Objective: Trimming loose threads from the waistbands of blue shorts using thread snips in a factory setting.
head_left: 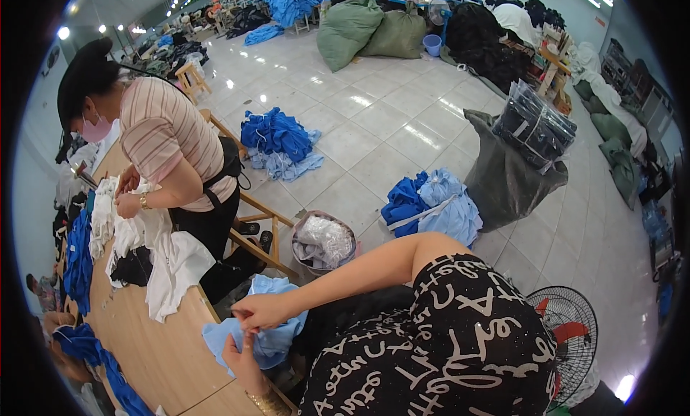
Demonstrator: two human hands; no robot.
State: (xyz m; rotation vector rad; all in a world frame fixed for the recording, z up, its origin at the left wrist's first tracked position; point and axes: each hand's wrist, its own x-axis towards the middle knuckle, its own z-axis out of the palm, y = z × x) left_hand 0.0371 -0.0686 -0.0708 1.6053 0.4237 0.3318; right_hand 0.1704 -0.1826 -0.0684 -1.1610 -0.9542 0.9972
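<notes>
A light blue garment (277,337) lies bunched at the edge of the wooden table, partly over my lap. Above it, my right hand (267,310) is closed, its fingertips pinched together. My left hand (243,357), with a gold bracelet at the wrist, comes up from below, and its fingers meet those of the right hand. Whatever is pinched between them is too small to make out. The wooden table (151,344) extends to the left of both hands, with a white garment (176,272) farther along it.
A person (172,136) in a striped top handles white cloth at the table. Near me stand a basket (323,242) holding clear plastic, a bundle of blue garments (435,204) and a fan (568,337). A dark sack (510,179) carries packed clothes. Blue cloth (108,366) drapes the table's far side.
</notes>
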